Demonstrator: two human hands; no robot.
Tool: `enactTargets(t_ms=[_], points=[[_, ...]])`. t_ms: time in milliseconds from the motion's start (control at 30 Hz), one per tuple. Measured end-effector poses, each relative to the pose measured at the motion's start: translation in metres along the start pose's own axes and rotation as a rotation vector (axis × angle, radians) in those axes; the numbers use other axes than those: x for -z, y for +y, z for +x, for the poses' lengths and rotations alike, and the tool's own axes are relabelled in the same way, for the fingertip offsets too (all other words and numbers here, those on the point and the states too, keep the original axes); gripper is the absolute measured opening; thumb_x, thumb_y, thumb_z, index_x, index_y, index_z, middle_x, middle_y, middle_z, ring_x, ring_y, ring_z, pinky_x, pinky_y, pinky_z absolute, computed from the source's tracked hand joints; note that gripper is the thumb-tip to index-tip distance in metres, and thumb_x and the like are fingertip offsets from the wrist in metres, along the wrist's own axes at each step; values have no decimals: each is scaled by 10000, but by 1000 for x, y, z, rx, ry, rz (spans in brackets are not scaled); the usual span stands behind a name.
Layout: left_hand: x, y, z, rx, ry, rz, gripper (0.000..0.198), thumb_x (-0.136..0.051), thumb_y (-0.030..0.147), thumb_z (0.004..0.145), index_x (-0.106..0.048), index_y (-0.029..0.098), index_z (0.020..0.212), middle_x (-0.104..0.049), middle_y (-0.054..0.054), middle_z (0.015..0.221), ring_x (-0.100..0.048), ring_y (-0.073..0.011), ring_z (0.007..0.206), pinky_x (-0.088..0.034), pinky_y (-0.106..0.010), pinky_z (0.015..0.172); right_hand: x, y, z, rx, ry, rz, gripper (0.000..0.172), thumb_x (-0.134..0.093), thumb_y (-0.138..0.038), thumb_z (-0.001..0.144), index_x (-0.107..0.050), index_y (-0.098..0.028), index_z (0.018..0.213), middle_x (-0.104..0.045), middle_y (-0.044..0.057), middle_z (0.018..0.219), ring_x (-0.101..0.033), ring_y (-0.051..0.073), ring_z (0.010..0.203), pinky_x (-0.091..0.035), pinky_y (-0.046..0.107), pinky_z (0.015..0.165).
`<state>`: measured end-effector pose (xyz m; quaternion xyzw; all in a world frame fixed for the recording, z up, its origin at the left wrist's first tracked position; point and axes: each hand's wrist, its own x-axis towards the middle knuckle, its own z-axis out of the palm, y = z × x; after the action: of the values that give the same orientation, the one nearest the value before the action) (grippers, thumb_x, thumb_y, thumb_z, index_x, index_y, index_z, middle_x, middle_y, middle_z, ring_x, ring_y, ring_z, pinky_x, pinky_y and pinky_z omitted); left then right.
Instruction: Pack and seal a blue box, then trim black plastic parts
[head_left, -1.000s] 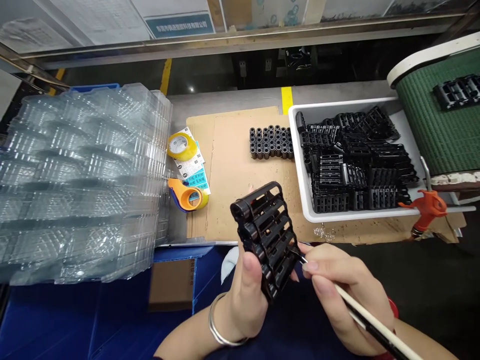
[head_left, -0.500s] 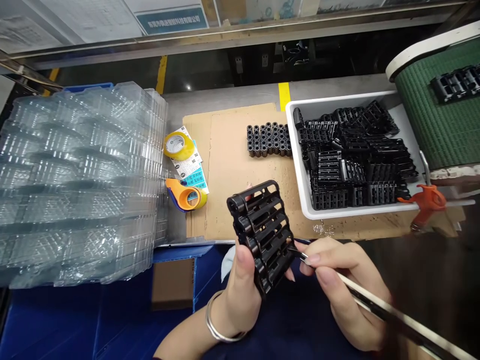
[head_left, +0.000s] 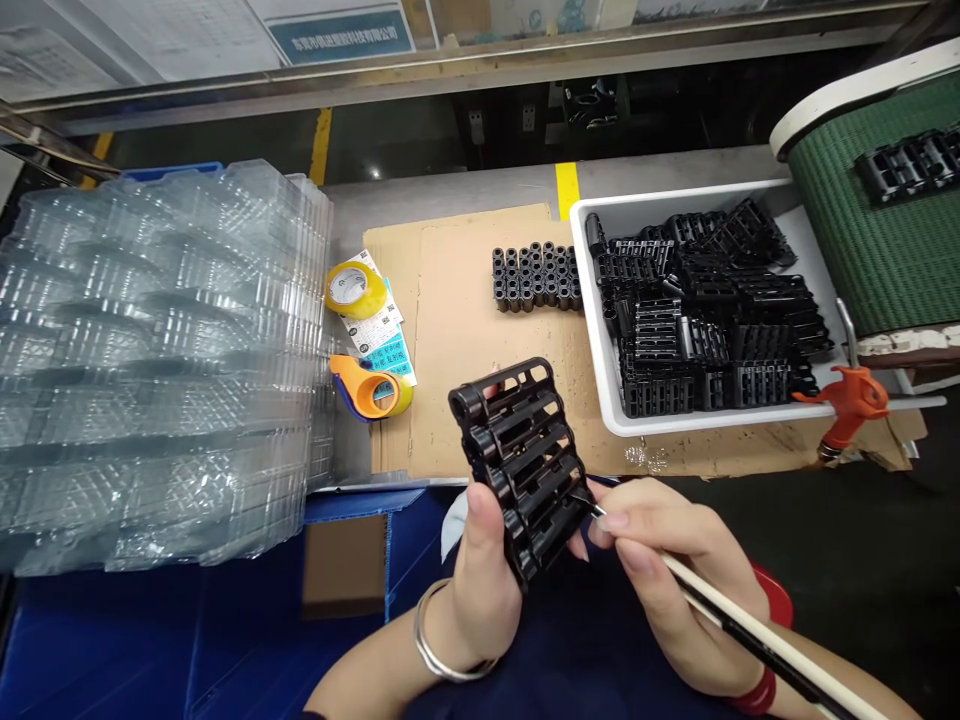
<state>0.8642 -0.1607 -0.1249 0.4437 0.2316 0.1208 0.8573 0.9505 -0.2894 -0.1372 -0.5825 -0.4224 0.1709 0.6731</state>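
My left hand (head_left: 487, 575) grips a black plastic part (head_left: 525, 465) with parallel slots and rounded tube ends. It is held tilted above the front edge of the bench, thumb on its near side. Between the thumb and fingers of my right hand (head_left: 675, 570) is a slim tool with a long black-and-white handle (head_left: 757, 635). Its dark tip meets the lower right side of the part; the tip's exact shape is too small to tell. Behind them, a row of similar black parts (head_left: 534, 277) stands on a cardboard sheet (head_left: 450, 350).
A white tray (head_left: 611, 400) full of black parts stands at right, beside a green conveyor belt (head_left: 840, 230) and an orange-handled clamp (head_left: 851, 400). At left are stacked clear plastic trays (head_left: 165, 370), a yellow tape roll (head_left: 349, 288), an orange tape dispenser (head_left: 367, 388) and printed labels (head_left: 390, 350).
The black part has shifted slightly left and tilted a little. The tool tip stays at its lower right side, while my right hand has moved slightly left.
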Motion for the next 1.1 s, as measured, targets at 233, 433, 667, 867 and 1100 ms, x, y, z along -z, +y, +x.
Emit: enactTargets(t_ms=[233,433,667,867,1100], points=[[-8,2,5,-36,191,35,670,-508,813,792,-759,193,828,-752,-91,854,-632,-344,1165,-514,-443,1047,-2,5,-4,33,22,-45,460,-522,35,880,-590,-228,1251,-655,37,941,-666,180,866,-587,457,947],[-6,-1,3,-50,180,50,656,-501,793,817,-744,187,890,-749,-85,828,-651,-341,1125,-527,-448,1023,-2,3,-5,5,39,-58,400,-533,4,894,-600,-236,1207,-670,31,892,-678,187,834,-600,440,893],[-4,0,2,-38,181,125,704,-393,787,871,-736,176,942,-754,-114,871,-650,-355,1133,-548,-464,979,-3,0,-7,-52,58,24,352,-505,-26,918,-592,-244,1181,-669,25,872,-688,201,819,-583,503,918],[-1,-2,0,-37,161,136,707,-365,779,886,-733,176,919,-755,-120,882,-643,-358,1147,-549,-461,972,-3,0,-7,-62,50,2,369,-508,-16,911,-589,-248,1186,-669,27,890,-693,209,862,-575,492,922],[-6,0,2,-35,158,127,708,-413,801,854,-737,175,920,-757,-114,874,-651,-359,1131,-556,-466,974,-3,1,-7,-41,40,-27,367,-514,-17,919,-591,-251,1192,-664,28,865,-685,206,829,-598,461,854]])
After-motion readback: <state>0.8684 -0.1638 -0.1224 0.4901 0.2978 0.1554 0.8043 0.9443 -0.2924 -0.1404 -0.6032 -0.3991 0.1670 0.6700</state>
